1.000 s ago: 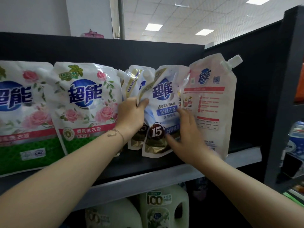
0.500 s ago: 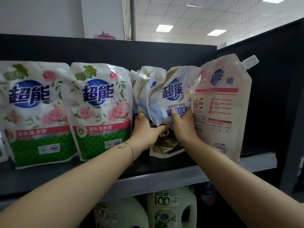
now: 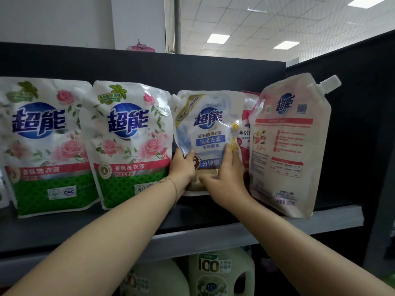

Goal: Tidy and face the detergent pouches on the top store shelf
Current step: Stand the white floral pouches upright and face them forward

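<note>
A blue-and-gold detergent pouch (image 3: pixel 208 129) stands upright mid-shelf, its front facing me. My left hand (image 3: pixel 182 167) grips its lower left edge and my right hand (image 3: pixel 224 176) grips its lower right side. Two rose-print pouches with green bases (image 3: pixel 40 144) (image 3: pixel 130 142) stand to its left, fronts out. Behind its right edge a red-and-white pouch (image 3: pixel 245 133) peeks out. At the right a spouted pouch (image 3: pixel 288 146) leans with its back label toward me.
The top shelf (image 3: pixel 299 227) has a grey front lip and a black back panel. To the right of the spouted pouch is free shelf, then a black side wall (image 3: pixel 363 124). Pale green jugs (image 3: pixel 220 272) stand on the shelf below.
The blue-and-gold pouch has turned from twisted and leaning to upright and front-facing, covering the pouch behind it. Both hands slid to its lower corners. The red-and-white pouch now shows.
</note>
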Tool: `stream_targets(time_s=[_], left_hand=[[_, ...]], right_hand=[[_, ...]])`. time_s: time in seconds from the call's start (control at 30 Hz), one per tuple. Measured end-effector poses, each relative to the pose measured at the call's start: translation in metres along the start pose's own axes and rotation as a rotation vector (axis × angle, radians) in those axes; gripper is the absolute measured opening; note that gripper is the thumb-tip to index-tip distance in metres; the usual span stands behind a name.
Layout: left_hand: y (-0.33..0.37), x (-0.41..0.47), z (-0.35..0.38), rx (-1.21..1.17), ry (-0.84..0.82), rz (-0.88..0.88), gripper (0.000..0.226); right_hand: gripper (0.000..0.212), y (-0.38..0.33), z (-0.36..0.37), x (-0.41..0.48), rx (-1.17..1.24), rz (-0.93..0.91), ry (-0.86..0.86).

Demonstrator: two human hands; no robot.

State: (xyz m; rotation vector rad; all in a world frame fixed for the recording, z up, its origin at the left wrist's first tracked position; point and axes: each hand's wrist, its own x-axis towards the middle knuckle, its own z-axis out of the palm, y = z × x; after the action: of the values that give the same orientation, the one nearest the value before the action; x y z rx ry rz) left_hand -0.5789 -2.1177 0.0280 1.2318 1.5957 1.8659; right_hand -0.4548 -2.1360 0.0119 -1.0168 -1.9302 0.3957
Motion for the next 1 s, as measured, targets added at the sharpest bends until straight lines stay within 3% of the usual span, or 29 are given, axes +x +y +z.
stream_targets(time_s=[0.2, 0.37, 0.47, 0.57, 0.63, 0.73, 0.8, 0.9, 1.0], left_hand=[[-0.003, -0.001, 0.001, 0.052, -0.013, 0.017, 0.042], [0.012, -0.023, -0.008, -0.16, -0.126, -0.013, 0.037], [0.012, -0.041, -0.016, -0.103, -0.214, 0.057, 0.054], [0.006, -0.059, -0.027, 0.159, -0.289, 0.193, 0.109], [0.006, -0.068, -0.035, 0.401, -0.32, 0.332, 0.131], [0.011, -0.07, -0.044, 0.861, -0.236, 0.651, 0.131], [0.015, -0.067, -0.044, 1.153, -0.234, 0.757, 0.125], [0.019, -0.058, -0.039, 1.41, -0.27, 0.75, 0.115], [0.02, -0.045, -0.041, 1.479, -0.245, 0.709, 0.103]], right_hand=[[0.107, 0.008, -0.013, -0.003, -0.289, -0.093, -0.121], [0.121, 0.002, -0.026, -0.001, -0.513, -0.166, -0.19], [0.126, 0.002, -0.033, -0.001, -0.538, -0.172, -0.186], [0.135, 0.009, -0.036, -0.001, -0.489, -0.177, -0.188], [0.143, 0.012, -0.035, 0.002, -0.436, -0.171, -0.196], [0.148, 0.016, -0.031, 0.007, -0.369, -0.205, -0.18], [0.151, 0.017, -0.025, 0.01, -0.331, -0.233, -0.157], [0.153, 0.014, -0.012, 0.013, -0.317, -0.231, -0.11], [0.148, 0.004, 0.002, 0.015, -0.346, -0.191, -0.077]])
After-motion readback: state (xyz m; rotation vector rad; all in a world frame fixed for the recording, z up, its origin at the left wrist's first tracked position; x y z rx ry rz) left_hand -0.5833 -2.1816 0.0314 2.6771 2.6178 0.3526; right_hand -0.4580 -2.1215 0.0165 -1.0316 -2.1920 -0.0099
